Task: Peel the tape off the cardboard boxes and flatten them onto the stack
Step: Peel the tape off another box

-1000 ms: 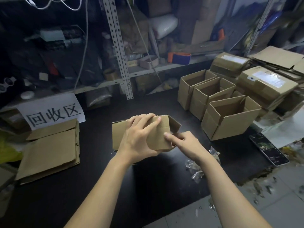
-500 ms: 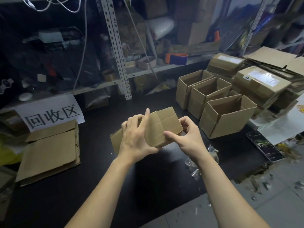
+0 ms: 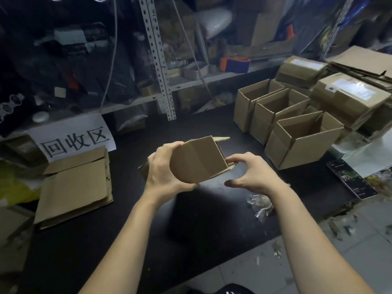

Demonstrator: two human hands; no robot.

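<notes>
A small brown cardboard box (image 3: 199, 160) hangs above the black table (image 3: 131, 230), tilted, with loose flaps showing at its right end. My left hand (image 3: 163, 172) grips its left side, fingers over the top and thumb under the bottom. My right hand (image 3: 252, 172) is at the box's right end with its fingers curled on the lower flap and its thumb free below. A stack of flattened boxes (image 3: 74, 187) lies at the left of the table. Three open boxes (image 3: 297, 141) stand at the right.
A paper sign (image 3: 74, 139) with characters leans behind the stack. Sealed boxes (image 3: 347, 96) pile up at the far right. Crumpled clear tape (image 3: 261, 204) lies near my right wrist. A phone (image 3: 352, 179) rests at the table's right edge. Metal shelving (image 3: 159, 60) stands behind.
The box has turned and tilted in my hands, so its right end with the flaps now faces right. My right hand has dropped from the box's side to its lower flap.
</notes>
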